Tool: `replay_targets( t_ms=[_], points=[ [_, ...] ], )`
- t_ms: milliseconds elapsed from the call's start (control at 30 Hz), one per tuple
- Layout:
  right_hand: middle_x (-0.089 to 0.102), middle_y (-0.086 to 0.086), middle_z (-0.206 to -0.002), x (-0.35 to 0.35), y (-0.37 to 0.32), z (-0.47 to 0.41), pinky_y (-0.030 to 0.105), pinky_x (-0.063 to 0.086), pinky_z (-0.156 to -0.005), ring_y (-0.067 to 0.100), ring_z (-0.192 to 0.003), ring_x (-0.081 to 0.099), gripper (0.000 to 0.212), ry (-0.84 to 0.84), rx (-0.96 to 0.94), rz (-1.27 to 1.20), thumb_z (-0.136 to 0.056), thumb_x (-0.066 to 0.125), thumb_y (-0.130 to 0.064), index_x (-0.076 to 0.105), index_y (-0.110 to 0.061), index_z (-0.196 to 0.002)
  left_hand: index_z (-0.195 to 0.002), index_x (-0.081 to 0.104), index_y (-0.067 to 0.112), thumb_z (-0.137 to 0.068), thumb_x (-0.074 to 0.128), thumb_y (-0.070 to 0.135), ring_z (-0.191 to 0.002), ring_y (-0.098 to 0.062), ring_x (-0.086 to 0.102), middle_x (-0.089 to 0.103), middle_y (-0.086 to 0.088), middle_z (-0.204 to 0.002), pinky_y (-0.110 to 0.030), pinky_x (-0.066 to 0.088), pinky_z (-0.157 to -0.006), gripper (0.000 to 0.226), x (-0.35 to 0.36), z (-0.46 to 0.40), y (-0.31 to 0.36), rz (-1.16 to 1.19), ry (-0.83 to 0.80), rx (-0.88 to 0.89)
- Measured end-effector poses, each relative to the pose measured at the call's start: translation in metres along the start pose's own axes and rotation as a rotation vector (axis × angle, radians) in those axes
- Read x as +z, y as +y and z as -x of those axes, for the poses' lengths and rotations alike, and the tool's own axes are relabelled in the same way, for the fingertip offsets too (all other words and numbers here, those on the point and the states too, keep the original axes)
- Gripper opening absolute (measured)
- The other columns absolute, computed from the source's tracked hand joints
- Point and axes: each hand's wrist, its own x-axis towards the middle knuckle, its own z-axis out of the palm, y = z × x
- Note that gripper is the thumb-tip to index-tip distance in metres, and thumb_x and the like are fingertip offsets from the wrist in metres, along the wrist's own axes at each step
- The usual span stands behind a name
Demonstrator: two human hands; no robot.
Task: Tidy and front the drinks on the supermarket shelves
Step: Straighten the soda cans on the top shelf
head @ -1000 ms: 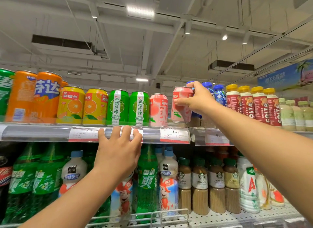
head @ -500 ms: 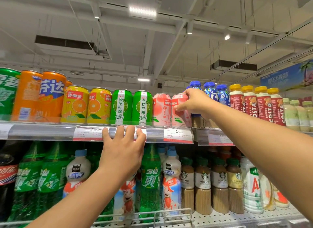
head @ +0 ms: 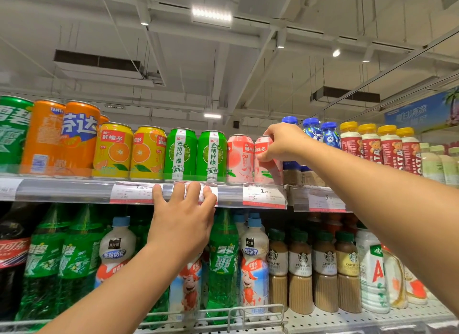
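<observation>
Two pink peach cans front the top shelf; right hand grips the right-hand can, left hand rests open-fingered on the rail, next squaring its label.

The orange cans at the upper left read "FANTA" beside large white Chinese characters. A white price tag on the upper shelf rail shows "1.90"; another tag further right shows what looks like "5.30" — its digits are blurred. Red-labelled bottles with yellow caps carry "COSTA" lengthwise. On the lower shelf, brown bottles read "CAFFE LATTE" under a Starbucks emblem — one says "CHEESE LATTE".
</observation>
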Motion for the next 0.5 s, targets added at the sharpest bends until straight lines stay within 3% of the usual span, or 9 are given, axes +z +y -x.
replay_targets(
  t_ms=[333, 433, 500],
  points=[
    [0.062, 0.002, -0.109, 0.0028, 0.0089, -0.0045, 0.033, 0.053, -0.073, 0.022, -0.096, 0.06, 0.041, -0.003, -0.018, 0.025, -0.087, 0.066, -0.012, 0.053, -0.018, -0.126, -0.115, 0.06, 0.011, -0.08, 0.068, 0.032, -0.095, -0.038, 0.053, 0.058, -0.016, -0.104, -0.066, 0.04, -0.084, 0.042, 0.0005, 0.0005, 0.0005, 0.0, -0.002, 0.0],
    [0.062, 0.007, -0.11, 0.0042, 0.0069, -0.0046, 0.039, 0.056, -0.08, 0.024, -0.095, 0.06, 0.039, -0.032, 0.003, 0.032, -0.086, 0.062, -0.016, 0.05, -0.017, -0.123, -0.116, 0.06, 0.011, -0.08, 0.068, 0.032, -0.095, -0.038, 0.053, 0.058, -0.016, -0.104, -0.066, 0.04, -0.084, 0.043, 0.0002, 0.0006, 0.0006, -0.006, -0.004, -0.002],
    [0.062, 0.006, -0.109, 0.005, 0.0062, -0.0034, 0.042, 0.056, -0.084, 0.024, -0.098, 0.06, 0.045, -0.046, 0.002, -0.001, -0.083, 0.07, -0.029, 0.05, -0.017, -0.122, -0.116, 0.06, 0.01, -0.08, 0.067, 0.032, -0.095, -0.039, 0.053, 0.058, -0.016, -0.104, -0.067, 0.04, -0.085, 0.042, -0.0002, 0.0007, 0.0006, -0.001, -0.007, -0.003]
  ],
)
